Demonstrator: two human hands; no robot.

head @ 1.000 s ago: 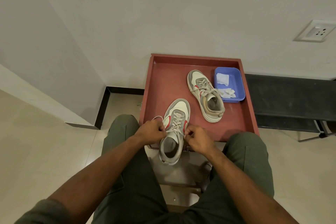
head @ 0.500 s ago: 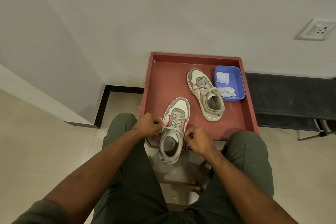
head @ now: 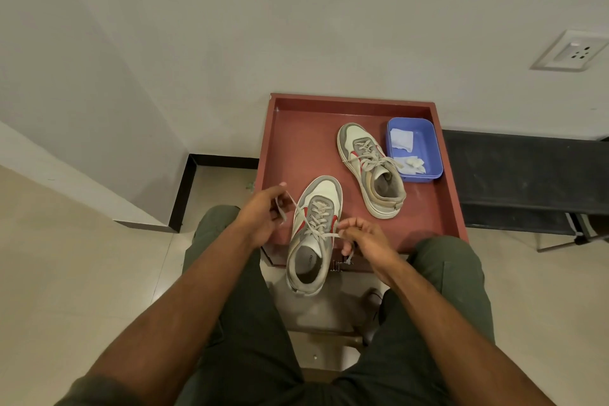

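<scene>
Here we are at the near shoe (head: 313,241), sitting at the front edge of the tray (head: 296,142) with its toe pointing away and its heel hanging off towards the person's knees. The lace (head: 324,236) looks threaded all the way up the eyelets, crossed neatly, so that part seems done.

Left hand (head: 260,217) is out to the side of the shoe, fingers curled, pinching one lace end. The strand runs tight from the hand down to the top eyelets, with a short tail drooping below the grip. Right hand (head: 365,239) is on the other side, thumb and forefinger nipping the second end just beside the collar (the other fingers are loosely bent, holding nothing), and its tip dangles below.

So both ends are drawn out and apart, and I see no knot and no bow here yet. By my reading that's what's left: cross the ends, tie them, loop them.

Further back on the tray lies the far shoe (head: 369,171), its laces splayed in what looks like a finished bow, though I can't be sure. Just beside it is a blue tub (head: 428,148) with white cloths (head: 402,139).
</scene>
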